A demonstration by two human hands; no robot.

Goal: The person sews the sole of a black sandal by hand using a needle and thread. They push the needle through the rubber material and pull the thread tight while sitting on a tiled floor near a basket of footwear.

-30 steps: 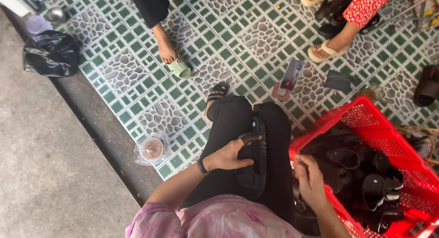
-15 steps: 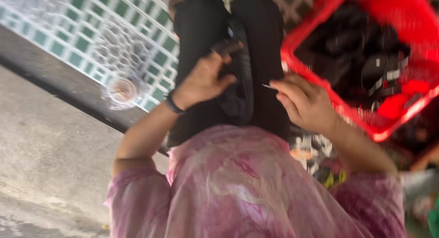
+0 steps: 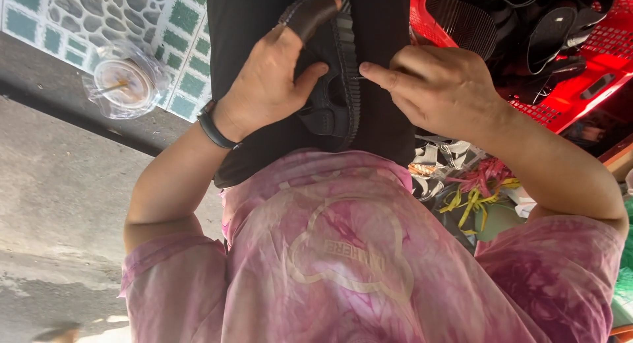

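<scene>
A black shoe (image 3: 339,86) with a ribbed sole lies on my lap, over black trousers. My left hand (image 3: 270,86) grips it from the left; its forefinger wears a dark brown thimble-like cover that lies over the shoe's top. My right hand (image 3: 435,86) is closed at the shoe's right edge, thumb and forefinger pinching a thin needle (image 3: 358,78) that points into the shoe. A black band circles my left wrist. My pink patterned shirt fills the lower part of the view.
A red plastic basket (image 3: 593,72) with several black shoes stands at the upper right. A plastic cup with a lid and straw (image 3: 125,86) sits on the dark kerb at the left, beside green-and-white tiling. Yellow and pink scraps lie at my right side.
The camera has tipped down and closer to my lap. My right hand has come from the basket side to the shoe's edge and now pinches the needle; my left hand stays on the shoe.
</scene>
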